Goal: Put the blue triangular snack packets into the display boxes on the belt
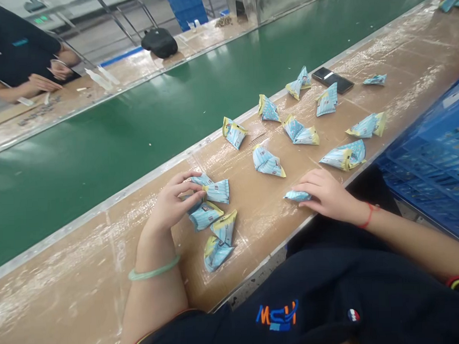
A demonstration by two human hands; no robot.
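My left hand (177, 199) is closed with thumb and fingertips on a small blue-and-yellow packet (217, 191) at the near-left group. Part of another packet shows behind its fingers. Just below lie a folded packet (204, 216) and two more toward the table's front edge, the nearest being a packet (217, 252). My right hand (322, 194) pinches a blue packet (296, 195) low over the tabletop near the front edge; the fingers cover part of it. Between and beyond my hands, several similar packets lie spread out, among them a twisted packet (267, 161).
A green conveyor belt (156, 124) runs behind the brown tabletop (67, 278). A black phone (332, 80) lies among the far packets. Blue crates (432, 155) stand at my right. Across the belt, another person (22, 54) works near white bottles (100, 78) and a black bag (159, 42).
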